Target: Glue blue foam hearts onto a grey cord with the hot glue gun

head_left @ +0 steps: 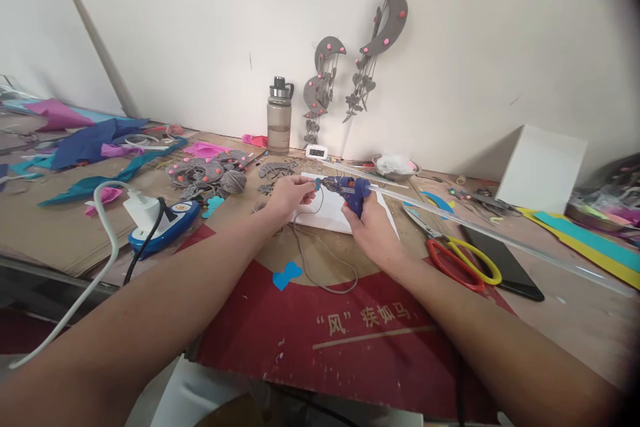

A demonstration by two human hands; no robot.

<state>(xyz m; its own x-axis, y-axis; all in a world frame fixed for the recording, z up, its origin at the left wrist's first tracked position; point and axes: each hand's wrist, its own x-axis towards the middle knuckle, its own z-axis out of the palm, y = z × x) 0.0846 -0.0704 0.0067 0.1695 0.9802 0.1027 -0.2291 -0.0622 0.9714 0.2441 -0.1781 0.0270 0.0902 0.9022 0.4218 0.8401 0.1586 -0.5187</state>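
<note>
My left hand (pixel 291 196) pinches a small blue piece (pixel 318 183) at its fingertips, and a grey cord (pixel 303 250) trails down from there in a loop. A blue hot glue gun (pixel 356 199) is gripped in my right hand (pixel 376 230), its nozzle right beside the blue piece; whether they touch is hard to tell. From the gun's back a long clear glue stick (pixel 480 225) runs to the right. White paper (pixel 330 217) lies beneath both hands. Nearer me, a blue paper cutout (pixel 287 275) rests on the red and brown cardboard (pixel 370 347).
Right of my hands lie red-and-yellow-handled scissors (pixel 460 260) over a black tablet-like slab (pixel 515 273). A blue power strip (pixel 167 227) stands left, near grey felt pieces (pixel 205 173). A water bottle (pixel 279 117) and a small digital clock (pixel 317 152) stand behind; moon-shaped hangings (pixel 393 23) are on the wall.
</note>
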